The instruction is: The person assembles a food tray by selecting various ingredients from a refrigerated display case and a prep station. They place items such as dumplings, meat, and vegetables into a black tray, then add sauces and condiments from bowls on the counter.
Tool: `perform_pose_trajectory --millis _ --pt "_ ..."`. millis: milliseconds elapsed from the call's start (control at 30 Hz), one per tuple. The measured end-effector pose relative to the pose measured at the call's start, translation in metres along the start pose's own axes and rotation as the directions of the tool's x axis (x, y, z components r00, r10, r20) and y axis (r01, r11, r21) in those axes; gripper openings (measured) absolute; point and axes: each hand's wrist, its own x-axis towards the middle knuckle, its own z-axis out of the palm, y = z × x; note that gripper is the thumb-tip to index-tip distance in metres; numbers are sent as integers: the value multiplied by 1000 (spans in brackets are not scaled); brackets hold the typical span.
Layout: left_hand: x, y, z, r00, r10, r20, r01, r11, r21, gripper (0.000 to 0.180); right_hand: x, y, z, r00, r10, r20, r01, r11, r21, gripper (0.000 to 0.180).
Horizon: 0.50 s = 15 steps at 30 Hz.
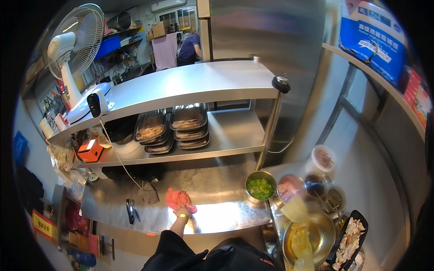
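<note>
My left hand (182,212), with a yellow band at the wrist, is closed on a coral-red cloth (177,198) that lies bunched on the steel worktop (203,183). My fingers are partly lost in its folds. Left of it lies a crumpled grey-brown cloth (148,193), and beyond that a slim black and silver tool (131,211) whose kind I cannot make out. My right hand is out of sight.
Stacked lidded food trays (189,122) stand on the shelf above the worktop. At right are a pot of chopped greens (261,186), a tub of pink food (290,188), a steel bowl (325,244) and a black tray of shredded food (349,244). A fan (68,45) stands upper left; a person (189,49) is behind.
</note>
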Motion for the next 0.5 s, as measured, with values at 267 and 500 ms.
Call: perform_pose_trajectory --millis 267,500 --pt "-65 140 -194 488 161 -858 -667 703 -247 44 -3 -2 61 998 0 64 2 1000 -31 20" --pt "-32 180 -319 97 586 -804 -544 708 450 33 10 6 86 990 96 98 -82 987 -141 29"
